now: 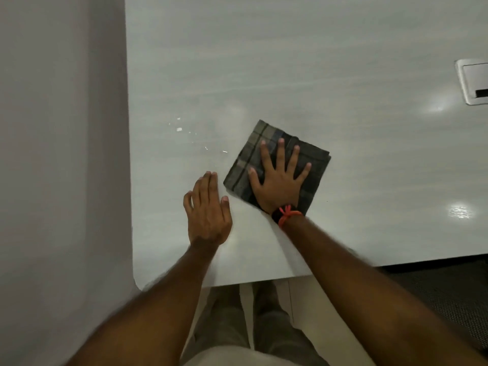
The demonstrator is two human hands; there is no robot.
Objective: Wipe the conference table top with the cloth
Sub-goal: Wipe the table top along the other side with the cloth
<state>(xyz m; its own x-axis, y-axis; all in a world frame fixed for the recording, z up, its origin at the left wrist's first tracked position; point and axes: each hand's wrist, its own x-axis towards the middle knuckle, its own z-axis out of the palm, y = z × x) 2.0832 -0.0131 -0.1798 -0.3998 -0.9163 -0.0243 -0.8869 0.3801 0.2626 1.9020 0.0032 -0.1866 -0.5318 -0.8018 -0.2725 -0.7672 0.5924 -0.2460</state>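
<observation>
A folded dark checked cloth (253, 146) lies on the glossy white conference table top (290, 62), near its front left corner. My right hand (280, 178) presses flat on the cloth with fingers spread and straight; an orange thread and a dark band circle its wrist. Just left of the cloth, my left hand (207, 210) rests on the bare table, fingers straight and together. A few small wet glints (182, 129) show on the surface to the left of the cloth.
A silver cable hatch (474, 84) is set into the table at the right edge of the view. The table's left edge (128, 154) borders a pale floor. Dark carpet (449, 291) lies beyond the near edge at right. My legs stand below the near edge.
</observation>
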